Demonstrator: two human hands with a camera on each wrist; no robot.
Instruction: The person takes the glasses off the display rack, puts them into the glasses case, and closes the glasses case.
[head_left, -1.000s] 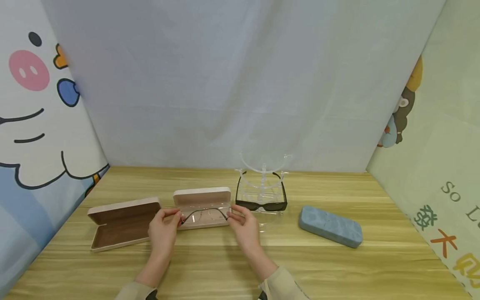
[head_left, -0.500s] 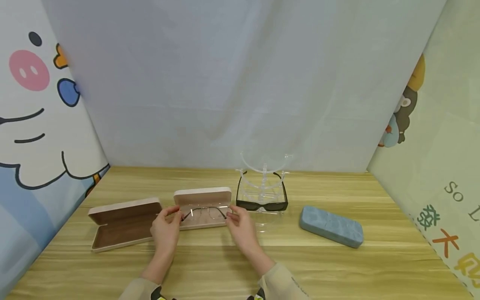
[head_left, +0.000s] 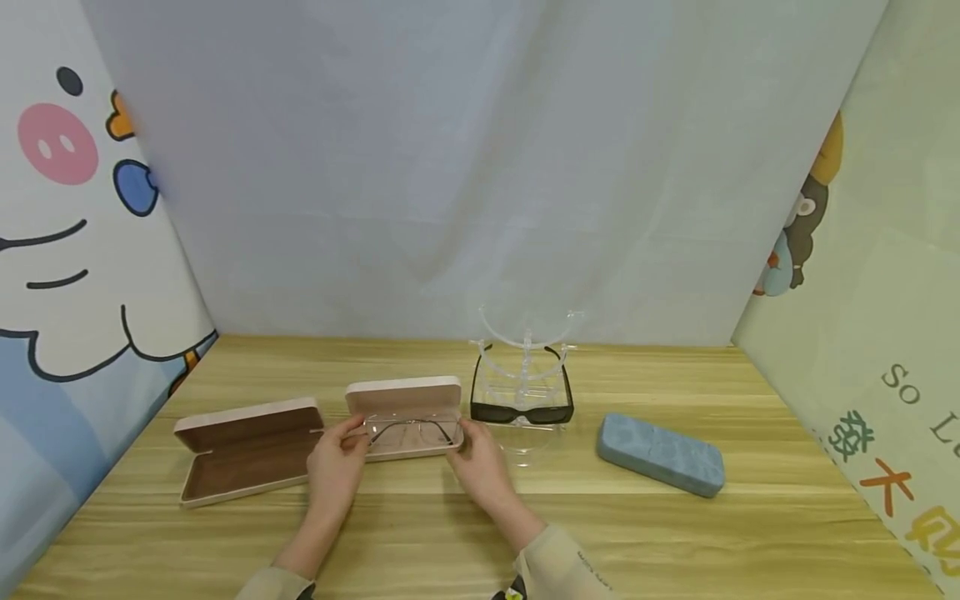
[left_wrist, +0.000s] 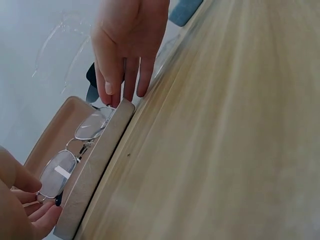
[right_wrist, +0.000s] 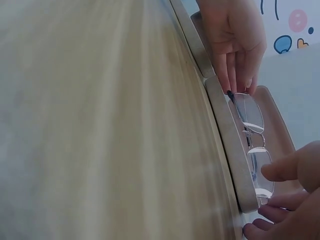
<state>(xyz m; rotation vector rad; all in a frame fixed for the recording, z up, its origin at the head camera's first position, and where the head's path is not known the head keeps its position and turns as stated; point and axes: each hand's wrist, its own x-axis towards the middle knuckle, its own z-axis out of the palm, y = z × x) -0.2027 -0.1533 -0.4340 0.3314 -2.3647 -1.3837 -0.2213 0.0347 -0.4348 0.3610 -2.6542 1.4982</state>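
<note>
Thin metal-framed eyeglasses point(head_left: 412, 432) with clear lenses lie in an open pink-lined glasses case point(head_left: 403, 385). The left hand point(head_left: 335, 462) is at their left end; in the left wrist view its thumb and fingers pinch the frame's corner. At the other end is the right hand point(head_left: 483, 467), beside the case's right edge. Its thumb point(right_wrist: 280, 170) stands apart from its fingers point(right_wrist: 272, 212) in the right wrist view, with the lens corner between them and no clear grip. The folded temples sit behind the lenses.
Left of this case stands a second open case point(head_left: 251, 467) with a brown lining. A clear acrylic display stand point(head_left: 527, 358) holds black sunglasses point(head_left: 521, 413) behind the right hand. A closed blue case point(head_left: 662, 454) lies on the wooden table point(head_left: 675, 550) at right.
The eyeglasses have sunk slightly lower into the pink-lined case. Both hands have come down a little with them, and the right thumb and fingers now sit beside the case's right end.
</note>
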